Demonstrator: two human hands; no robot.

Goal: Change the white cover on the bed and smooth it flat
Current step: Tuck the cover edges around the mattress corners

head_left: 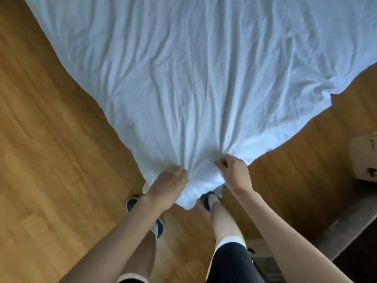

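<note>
The white cover (193, 68) spreads wide across the top of the head view and narrows to a bunched corner near my feet. It is wrinkled, with folds running toward that corner. My left hand (169, 184) grips the corner's left side. My right hand (234, 172) pinches the fabric on the corner's right side. Both hands sit close together, with the gathered tip of the cover hanging between them above my shoes. The bed itself is hidden under the cover.
Wooden floor (51, 150) shows on both sides of the cover. A pale box-like object (365, 160) stands at the right edge. A grey rug or mat edge (346, 231) lies at the lower right. My legs and shoes (212, 198) are directly below the hands.
</note>
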